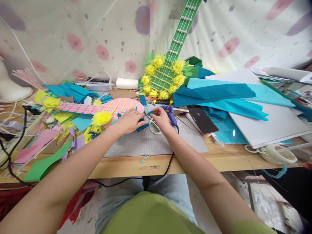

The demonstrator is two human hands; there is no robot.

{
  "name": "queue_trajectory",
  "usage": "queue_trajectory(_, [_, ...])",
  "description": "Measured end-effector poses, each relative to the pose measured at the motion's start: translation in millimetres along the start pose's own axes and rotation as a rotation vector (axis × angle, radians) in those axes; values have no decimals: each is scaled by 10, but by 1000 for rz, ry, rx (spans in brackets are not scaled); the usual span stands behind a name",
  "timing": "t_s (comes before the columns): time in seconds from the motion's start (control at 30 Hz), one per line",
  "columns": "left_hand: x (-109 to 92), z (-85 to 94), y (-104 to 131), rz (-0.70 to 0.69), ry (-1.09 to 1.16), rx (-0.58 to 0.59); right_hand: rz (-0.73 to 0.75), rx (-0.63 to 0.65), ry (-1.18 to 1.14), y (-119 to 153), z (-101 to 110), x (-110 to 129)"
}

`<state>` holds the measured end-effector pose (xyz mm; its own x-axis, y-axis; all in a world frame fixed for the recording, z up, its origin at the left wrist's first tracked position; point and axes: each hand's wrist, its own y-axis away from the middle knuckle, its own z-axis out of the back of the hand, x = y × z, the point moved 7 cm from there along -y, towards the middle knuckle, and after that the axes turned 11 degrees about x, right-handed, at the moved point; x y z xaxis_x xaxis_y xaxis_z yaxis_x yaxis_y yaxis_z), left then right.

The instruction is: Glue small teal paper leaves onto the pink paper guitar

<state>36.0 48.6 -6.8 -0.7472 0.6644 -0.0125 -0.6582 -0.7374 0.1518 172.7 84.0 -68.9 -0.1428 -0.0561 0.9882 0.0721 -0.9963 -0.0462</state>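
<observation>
A pink paper guitar point(117, 104) with yellow strips and a yellow paper flower point(101, 118) lies across the table. My left hand point(130, 122) rests over its body, fingers stretched out and spread. Just to the right, my right hand point(160, 117) is closed in a pinch on a small piece of blue paper point(149, 113). White-handled scissors point(155, 127) lie beneath that hand, partly hidden by it. Close beside it on the right is a purple glue gun point(171, 115). Blue scraps show under my left hand.
A grey cutting mat point(187, 139) lies underneath. Behind, a green paper guitar point(179, 42) with yellow flowers leans upright. Blue paper sheets point(219, 94), a phone point(203, 119) and a white board point(270, 125) are on the right. Coloured scraps point(48, 143) and cables crowd the left.
</observation>
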Motion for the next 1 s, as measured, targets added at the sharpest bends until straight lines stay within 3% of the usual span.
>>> queue_trajectory(0.2, [-171, -84, 167, 63, -4, -55, 61, 53, 138, -62, -105, 111])
queue_trajectory(0.57, [-345, -537, 521, 117, 15, -491, 239, 294, 371, 37, -401, 388])
queue_trajectory(0.8, [-340, -531, 599, 106, 68, -647, 277, 336, 489, 113, -499, 423])
queue_trajectory(1.0, [-330, -544, 612, 100, 129, -669, 255, 345, 540, 116, -573, 379])
